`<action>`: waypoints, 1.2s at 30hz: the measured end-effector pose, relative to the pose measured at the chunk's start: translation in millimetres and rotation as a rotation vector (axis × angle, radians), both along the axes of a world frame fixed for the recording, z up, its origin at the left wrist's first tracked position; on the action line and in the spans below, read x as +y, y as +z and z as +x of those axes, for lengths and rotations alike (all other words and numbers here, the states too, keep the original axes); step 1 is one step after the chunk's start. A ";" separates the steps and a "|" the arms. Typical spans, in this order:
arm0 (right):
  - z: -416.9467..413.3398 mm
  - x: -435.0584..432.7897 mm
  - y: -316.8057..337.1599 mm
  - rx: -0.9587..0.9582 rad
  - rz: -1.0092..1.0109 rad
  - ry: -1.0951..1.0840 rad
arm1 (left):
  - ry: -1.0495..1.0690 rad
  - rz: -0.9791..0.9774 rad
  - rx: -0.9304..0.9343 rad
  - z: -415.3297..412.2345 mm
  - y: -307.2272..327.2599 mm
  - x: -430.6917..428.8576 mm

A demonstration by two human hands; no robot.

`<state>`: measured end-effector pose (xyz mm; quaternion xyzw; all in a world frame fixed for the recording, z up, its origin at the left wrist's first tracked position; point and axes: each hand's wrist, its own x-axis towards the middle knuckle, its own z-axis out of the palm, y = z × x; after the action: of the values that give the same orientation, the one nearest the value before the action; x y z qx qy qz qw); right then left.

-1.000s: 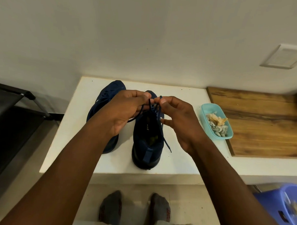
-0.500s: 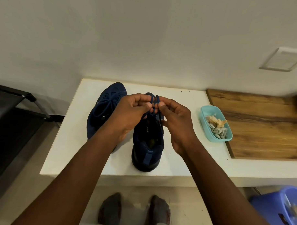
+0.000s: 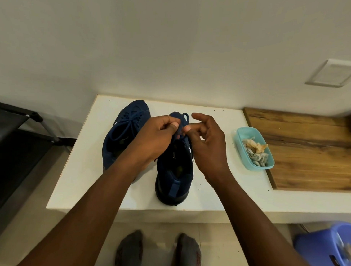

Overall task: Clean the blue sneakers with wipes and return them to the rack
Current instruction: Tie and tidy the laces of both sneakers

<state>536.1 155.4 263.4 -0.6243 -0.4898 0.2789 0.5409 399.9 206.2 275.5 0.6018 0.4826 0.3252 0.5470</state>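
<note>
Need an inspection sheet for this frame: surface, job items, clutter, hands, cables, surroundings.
Surface: white table, a few dark specks.
Job's things: left sneaker and right sneaker side by side, toes toward the wall; crumpled wipes in teal tray.
Clutter: wooden board beside the tray.
Grippers: left hand and right hand pinch the right sneaker's laces; right index finger raised.
Cables: nothing seen.
Surroundings: black rack at left, blue bin lower right, wall plate, socked feet below.

White counter (image 3: 85,169), two blue sneakers (image 3: 174,172), teal tray (image 3: 242,135), wooden board (image 3: 309,153)
</note>
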 end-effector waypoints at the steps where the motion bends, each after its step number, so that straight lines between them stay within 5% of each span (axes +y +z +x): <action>1: 0.0 0.5 -0.1 -0.031 0.005 -0.006 | -0.013 -0.007 0.007 1.0 2.0 0.6; 8: 1.1 0.8 -4.4 -0.103 0.026 -0.035 | -0.080 0.023 -0.024 -5.7 2.1 2.2; 16: 2.1 0.6 -5.8 -0.109 0.030 -0.068 | 0.077 -0.088 -0.141 -9.7 -4.6 6.1; 23: 0.2 -0.9 -6.5 -0.180 0.055 -0.018 | -0.090 -0.126 -0.176 -8.4 1.6 4.3; 36: 5.6 -1.0 3.7 0.199 0.010 0.039 | -0.003 -0.160 -0.189 -12.0 1.0 7.6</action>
<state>541.7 154.4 267.1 -0.5810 -0.4473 0.3475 0.5845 387.8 213.8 276.5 0.5236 0.4524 0.3404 0.6367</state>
